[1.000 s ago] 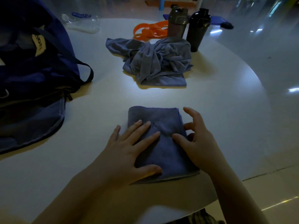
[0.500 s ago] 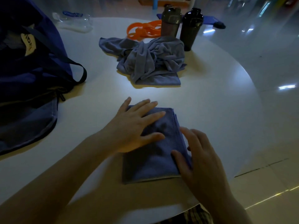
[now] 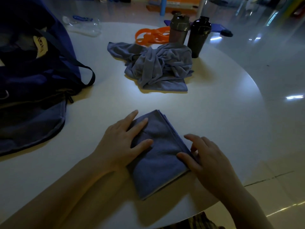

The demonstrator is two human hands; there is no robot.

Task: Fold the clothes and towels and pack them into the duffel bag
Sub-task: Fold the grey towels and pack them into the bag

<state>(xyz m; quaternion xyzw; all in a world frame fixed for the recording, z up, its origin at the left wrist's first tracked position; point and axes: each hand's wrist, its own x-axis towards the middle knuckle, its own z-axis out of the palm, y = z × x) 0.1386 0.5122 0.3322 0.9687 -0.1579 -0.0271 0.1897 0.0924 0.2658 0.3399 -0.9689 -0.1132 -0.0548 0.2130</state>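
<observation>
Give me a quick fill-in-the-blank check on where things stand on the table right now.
1. The left hand rests flat on the folded ____.
2. The crumpled cloth lies just in front of the two ____.
3. The duffel bag sits at the ____ side of the table.
4. The straps beside the bottles are ____ in colour.

Missing words: towel; bottles; left; orange
</observation>
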